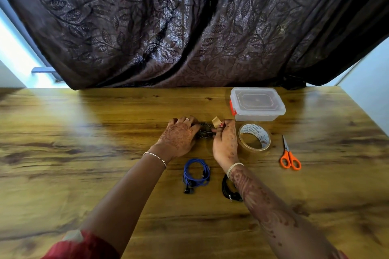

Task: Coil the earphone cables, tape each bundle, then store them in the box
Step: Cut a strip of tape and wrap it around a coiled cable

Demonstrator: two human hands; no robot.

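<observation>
The wooden desk [84, 136] ran wide and bare to nine o'clock of the hands, its far edge meeting a dark leaf-patterned curtain [189, 27] at twelve o'clock. To three o'clock the room was tighter: a tape roll [254, 137] lay just beside the right hand [224, 143], orange scissors [289, 156] sat further out, and the clear lidded box [257, 104] stood shut near the far edge at one o'clock. The left hand [179, 136] pressed down closed over a dark coiled cable bundle [205, 130], which looked thin and wiry, though blur hid its detail. The right hand pinched a short tan tape strip [215, 121] standing up over the bundle. At six o'clock lay a blue coiled earphone cable [195, 172] and a black one [228, 190], apart.
</observation>
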